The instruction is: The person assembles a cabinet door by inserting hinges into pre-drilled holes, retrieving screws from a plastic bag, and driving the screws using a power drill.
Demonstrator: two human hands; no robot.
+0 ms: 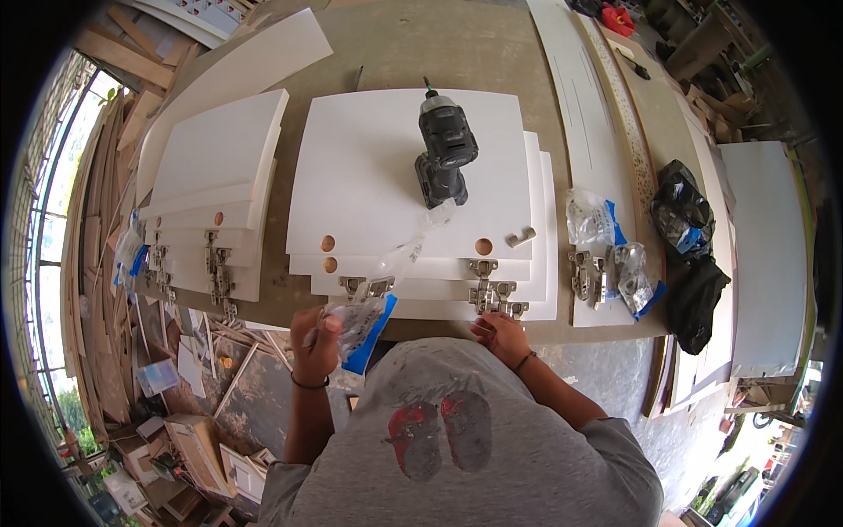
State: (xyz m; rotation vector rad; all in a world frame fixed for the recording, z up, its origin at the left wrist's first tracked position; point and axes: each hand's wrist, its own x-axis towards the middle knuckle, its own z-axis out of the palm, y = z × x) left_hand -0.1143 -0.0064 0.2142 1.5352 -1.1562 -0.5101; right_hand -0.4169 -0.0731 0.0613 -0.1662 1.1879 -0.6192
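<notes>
My left hand (318,341) is closed round a clear plastic bag (357,321) with a blue strip, at the near edge of the workbench. The bag's clear end trails over a stack of white panels (386,167) toward a black cordless drill (446,140) lying on top. My right hand (502,338) is at the stack's near edge, fingers curled together just below several metal cabinet hinges (493,294); what they pinch, if anything, is hidden. More hinges (364,286) sit beside the bag. Round holes (484,247) show in the top panel, near a small metal piece (521,237).
Another stack of white panels (219,149) with hinges (218,268) stands at the left. To the right lie loose hinges (590,277), plastic bags (634,272) with blue strips and a black plastic bag (683,211). Wood scraps (237,347) clutter the floor at lower left.
</notes>
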